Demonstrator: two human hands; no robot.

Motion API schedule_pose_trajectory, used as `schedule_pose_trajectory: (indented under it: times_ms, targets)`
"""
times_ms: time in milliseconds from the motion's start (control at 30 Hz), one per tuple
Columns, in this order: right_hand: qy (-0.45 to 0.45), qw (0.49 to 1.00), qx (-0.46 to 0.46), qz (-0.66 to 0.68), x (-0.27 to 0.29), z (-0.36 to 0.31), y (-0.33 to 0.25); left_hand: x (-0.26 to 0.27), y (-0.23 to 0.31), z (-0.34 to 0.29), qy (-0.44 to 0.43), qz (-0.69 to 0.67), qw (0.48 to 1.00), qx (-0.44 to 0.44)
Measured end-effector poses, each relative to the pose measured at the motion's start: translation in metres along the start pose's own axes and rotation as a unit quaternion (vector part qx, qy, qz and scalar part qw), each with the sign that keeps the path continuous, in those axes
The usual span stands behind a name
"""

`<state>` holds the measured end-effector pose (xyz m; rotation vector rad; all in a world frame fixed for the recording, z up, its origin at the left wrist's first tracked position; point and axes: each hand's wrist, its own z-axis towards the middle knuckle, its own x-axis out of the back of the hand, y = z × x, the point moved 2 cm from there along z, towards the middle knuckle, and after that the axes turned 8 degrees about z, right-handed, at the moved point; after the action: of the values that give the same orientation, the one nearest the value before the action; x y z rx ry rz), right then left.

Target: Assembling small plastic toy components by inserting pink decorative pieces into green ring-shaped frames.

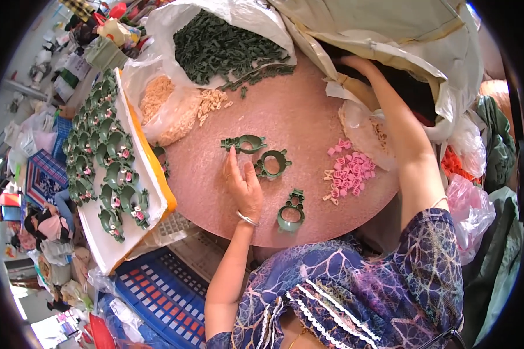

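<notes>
My left hand (243,187) rests over the round table with its fingers stretched out, fingertips at the edge of a dark green plastic ring piece (251,143). A second green ring piece (282,164) stands just right of that hand, and a third green ring piece (291,216) lies nearer to me. My right arm reaches far out to a large whitish sack (390,29). At the sack's dark mouth my right hand (358,63) is partly inside, its fingers hidden. Small pink plastic parts (353,173) are heaped on the table's right side.
The pinkish round table (297,110) also bears a white bag (285,43) of dark green parts and a clear bag (174,128) of beige parts. At left, a tray (102,232) with a yellow edge holds many assembled green pieces. Below it sits a blue plastic basket (163,296).
</notes>
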<state>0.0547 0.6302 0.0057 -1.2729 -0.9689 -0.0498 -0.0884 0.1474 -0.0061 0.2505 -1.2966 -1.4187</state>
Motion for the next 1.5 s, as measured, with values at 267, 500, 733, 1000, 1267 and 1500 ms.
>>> schedule_pose_trajectory:
  times_ms: [267, 500, 733, 1000, 1267, 1500]
  targets:
    - [0.017, 0.988, 0.009, -0.153, -0.012, -0.002, -0.046, 0.004, 0.003, 0.003, 0.016, 0.080, 0.996, -0.028]
    - [0.200, 0.947, 0.132, -0.213, 0.002, -0.037, -0.079, 0.002, 0.009, 0.001, 0.025, 0.066, 0.997, -0.010]
    - [0.100, 0.934, 0.341, -0.031, -0.052, -0.179, -0.200, 0.005, 0.001, -0.003, 0.043, 0.087, 0.995, -0.027]
    - [-0.267, 0.911, 0.194, -0.247, -0.109, -0.231, -0.239, 0.005, -0.002, 0.001, 0.053, 0.088, 0.995, -0.017]
    - [0.020, 0.912, -0.061, -0.405, 0.030, -0.178, -0.123, 0.032, -0.005, -0.009, -0.078, 0.181, 0.980, -0.004]
    - [0.262, 0.843, -0.074, -0.463, 0.052, -0.093, 0.047, 0.043, -0.010, -0.018, -0.056, 0.250, 0.964, -0.075]
